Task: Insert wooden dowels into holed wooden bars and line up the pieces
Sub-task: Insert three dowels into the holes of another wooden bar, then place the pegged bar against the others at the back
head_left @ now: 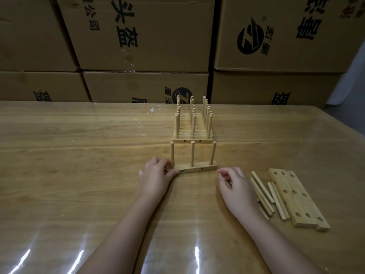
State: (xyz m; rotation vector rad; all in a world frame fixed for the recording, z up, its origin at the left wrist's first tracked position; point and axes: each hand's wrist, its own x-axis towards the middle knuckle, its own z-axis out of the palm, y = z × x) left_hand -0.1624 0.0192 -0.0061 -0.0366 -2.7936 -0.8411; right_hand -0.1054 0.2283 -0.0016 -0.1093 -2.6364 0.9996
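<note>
A wooden bar (197, 168) lies on the table with three dowels standing upright in its holes. My left hand (156, 175) grips the bar's left end. My right hand (233, 182) rests just right of the bar, apart from it, fingers loosely curled with nothing clearly in them. Behind the bar stands a tight row of finished bars (192, 135), each with upright dowels. Several loose dowels (264, 194) lie to the right of my right hand, and beside them are holed bars without dowels (300, 200), laid side by side.
The wooden table (79, 155) has a glossy clear cover. Stacked cardboard boxes (142, 36) form a wall along its far edge. A small scrap of white tape (153, 110) lies near the back.
</note>
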